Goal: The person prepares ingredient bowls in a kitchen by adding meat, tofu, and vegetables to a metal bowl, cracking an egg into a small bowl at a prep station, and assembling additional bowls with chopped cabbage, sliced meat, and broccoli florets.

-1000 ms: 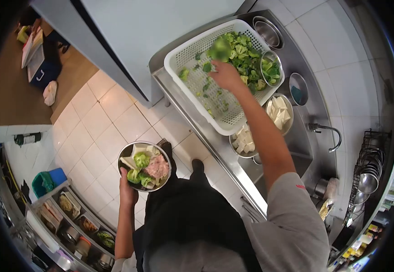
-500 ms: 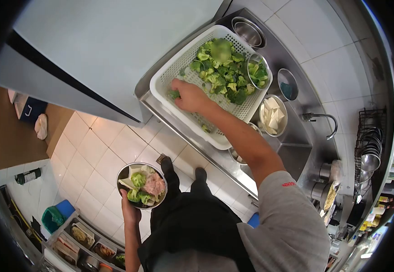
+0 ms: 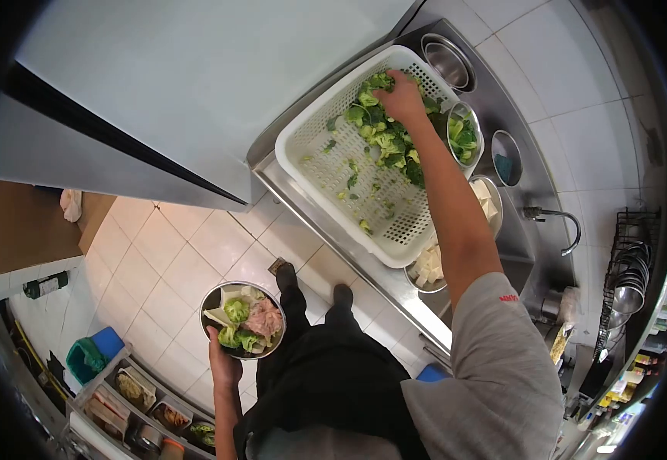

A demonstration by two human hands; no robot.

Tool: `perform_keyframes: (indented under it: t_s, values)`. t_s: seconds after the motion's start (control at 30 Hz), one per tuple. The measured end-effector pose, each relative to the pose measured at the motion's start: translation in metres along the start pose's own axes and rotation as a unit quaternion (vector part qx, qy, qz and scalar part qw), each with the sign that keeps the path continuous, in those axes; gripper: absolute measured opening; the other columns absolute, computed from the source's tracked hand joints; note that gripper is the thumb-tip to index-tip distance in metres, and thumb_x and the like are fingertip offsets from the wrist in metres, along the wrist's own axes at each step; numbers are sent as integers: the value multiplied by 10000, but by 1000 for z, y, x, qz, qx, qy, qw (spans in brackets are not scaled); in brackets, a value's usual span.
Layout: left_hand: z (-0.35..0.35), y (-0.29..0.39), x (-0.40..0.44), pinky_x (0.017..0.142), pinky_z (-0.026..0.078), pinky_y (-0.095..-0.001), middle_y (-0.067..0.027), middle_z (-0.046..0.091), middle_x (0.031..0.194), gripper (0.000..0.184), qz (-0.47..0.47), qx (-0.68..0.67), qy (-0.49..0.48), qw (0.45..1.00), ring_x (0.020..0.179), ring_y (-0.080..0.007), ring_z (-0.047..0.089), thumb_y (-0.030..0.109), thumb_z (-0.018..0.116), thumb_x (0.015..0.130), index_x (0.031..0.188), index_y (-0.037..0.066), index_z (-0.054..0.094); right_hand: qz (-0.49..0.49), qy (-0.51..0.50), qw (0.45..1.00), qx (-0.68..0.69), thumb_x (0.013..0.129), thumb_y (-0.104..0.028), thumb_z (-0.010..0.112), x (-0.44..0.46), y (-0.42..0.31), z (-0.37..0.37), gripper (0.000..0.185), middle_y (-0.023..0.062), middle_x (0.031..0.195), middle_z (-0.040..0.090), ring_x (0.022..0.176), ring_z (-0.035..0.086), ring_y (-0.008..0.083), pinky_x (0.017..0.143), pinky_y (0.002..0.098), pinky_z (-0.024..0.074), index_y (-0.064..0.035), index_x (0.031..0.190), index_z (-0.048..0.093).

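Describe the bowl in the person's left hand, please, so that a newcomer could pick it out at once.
Find the pale tiled floor; over it, the left hand holds a round metal bowl. Unlike the bowls at the steel counter, it mixes a pink mass with green pieces and white chunks.

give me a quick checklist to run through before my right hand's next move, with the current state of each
1. Metal bowl held: ok, the left hand has it.
2. Bowl contents inside the rim: ok, green pieces and pink mass lie within.
3. Right hand at the broccoli: ok, it is among the pieces in the white basket.
4. Piece gripped by the right hand: cannot tell, fingertips are partly hidden.
5. Broccoli available: ok, many pieces remain.
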State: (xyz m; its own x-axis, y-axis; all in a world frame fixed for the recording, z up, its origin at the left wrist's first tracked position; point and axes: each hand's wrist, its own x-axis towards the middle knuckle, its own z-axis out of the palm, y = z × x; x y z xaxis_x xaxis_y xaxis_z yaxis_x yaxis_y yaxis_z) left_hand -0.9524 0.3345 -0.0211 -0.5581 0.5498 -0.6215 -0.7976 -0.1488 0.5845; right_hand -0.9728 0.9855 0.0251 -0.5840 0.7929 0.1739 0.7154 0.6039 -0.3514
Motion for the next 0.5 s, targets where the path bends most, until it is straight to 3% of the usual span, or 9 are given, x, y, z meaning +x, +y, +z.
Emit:
perform_keyframes:
  t_s: [0.03,0.13,0.23,0.33,0.43,0.5]
  values:
    - [0,-1,0,1154,375,-421,-124,475,1513,655,-4,-2,-3,1000,1360,-276,490,520,350,1075,1533,52,348,2,-56,996,-68,795,-382,809,-9,-16,-8,642,266,1300,567,1102,640,408,947,490,527,-68,1302,571]
    - [-3,0,2,1155,374,-419,-126,476,1510,664,-11,9,6,1000,1358,-274,493,529,353,1071,1532,51,349,55,-42,997,-28,759,-428,836,-7,-13,-2,698,273,1354,521,1109,633,410,952,491,522,-71,1297,573]
    - [0,3,4,1153,376,-422,-129,479,1508,674,-10,5,12,1000,1359,-274,493,536,361,1067,1531,47,348,116,-42,992,-33,743,-435,853,-26,-16,-17,699,268,1334,535,1110,633,404,946,488,524,-72,1276,585]
    - [-1,1,8,1149,380,-425,-128,481,1506,674,0,-4,7,1000,1361,-274,491,535,364,1067,1530,45,347,48,-36,998,-15,725,-425,868,-29,14,-7,653,239,1326,555,1114,632,404,928,502,526,-46,1197,622]
    - [-5,2,11,1151,377,-426,-130,481,1506,673,-14,4,5,1000,1362,-276,490,532,359,1069,1529,40,346,36,-67,991,-114,761,-371,850,-18,28,-1,561,189,1204,626,996,675,366,838,491,559,-20,1143,637]
    - [-5,2,12,1153,374,-426,-132,479,1507,673,-16,8,6,1000,1363,-277,489,532,354,1070,1527,38,346,132,-214,968,-30,800,-332,814,-26,-10,-35,467,141,1109,655,892,678,300,752,448,564,-20,1104,645]
